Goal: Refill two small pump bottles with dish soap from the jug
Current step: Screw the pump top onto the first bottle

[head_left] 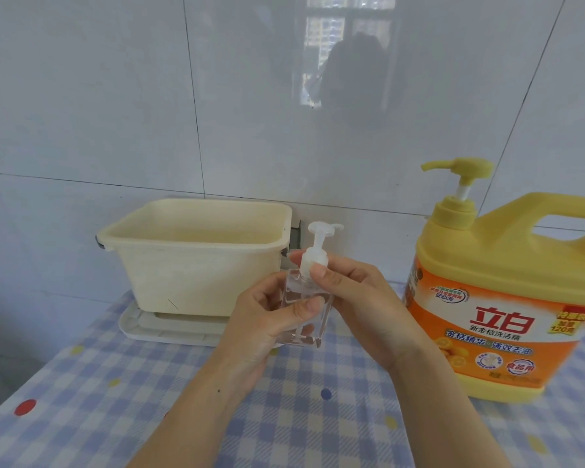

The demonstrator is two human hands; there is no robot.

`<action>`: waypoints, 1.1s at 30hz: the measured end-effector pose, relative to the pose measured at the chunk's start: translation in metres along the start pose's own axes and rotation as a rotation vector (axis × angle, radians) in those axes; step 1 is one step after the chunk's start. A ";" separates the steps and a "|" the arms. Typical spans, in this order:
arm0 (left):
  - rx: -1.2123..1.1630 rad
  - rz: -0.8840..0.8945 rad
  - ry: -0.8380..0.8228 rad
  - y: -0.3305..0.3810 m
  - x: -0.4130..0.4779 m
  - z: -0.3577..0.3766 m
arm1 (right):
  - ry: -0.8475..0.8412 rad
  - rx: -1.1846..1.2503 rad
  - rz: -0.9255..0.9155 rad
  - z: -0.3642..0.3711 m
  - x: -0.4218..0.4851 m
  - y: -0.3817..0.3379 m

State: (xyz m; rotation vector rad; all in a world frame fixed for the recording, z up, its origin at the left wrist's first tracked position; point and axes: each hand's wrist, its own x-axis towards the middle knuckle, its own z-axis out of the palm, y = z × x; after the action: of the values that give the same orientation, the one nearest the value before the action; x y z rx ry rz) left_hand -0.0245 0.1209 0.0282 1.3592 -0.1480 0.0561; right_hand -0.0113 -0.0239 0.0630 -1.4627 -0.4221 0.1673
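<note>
We hold the small clear square pump bottle (305, 310) nearly upright; our left hand (262, 327) curls round its body, right hand (360, 298) pinching the white collar (313, 262) atop it.

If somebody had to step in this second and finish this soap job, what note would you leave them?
Left hand: grips the body of the clear pump bottle, held upright above the checked tablecloth.
Right hand: pinches the bottle's white pump collar.
Dish soap jug: upright on the right, with its own pump fitted and nobody touching it.
Cream tub: behind the hands, on a tray.
Done: nothing filled yet. The bottle looks almost empty and its pump is on.
Left: take the pump off, fill from the jug and close. Then do the second bottle, which is not in view.
</note>
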 end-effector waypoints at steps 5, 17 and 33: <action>0.008 0.004 -0.002 -0.001 0.000 -0.001 | 0.076 0.006 -0.034 0.002 0.002 -0.001; -0.023 -0.005 -0.006 0.002 0.000 0.001 | 0.008 0.015 -0.028 -0.003 0.000 -0.001; -0.027 -0.024 -0.019 0.002 -0.001 0.001 | -0.019 0.034 -0.069 -0.003 -0.001 -0.005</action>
State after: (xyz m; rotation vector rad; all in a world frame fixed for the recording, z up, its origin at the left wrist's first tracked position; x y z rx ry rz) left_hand -0.0253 0.1207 0.0298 1.3345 -0.1472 0.0209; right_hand -0.0118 -0.0279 0.0680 -1.4125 -0.4824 0.1325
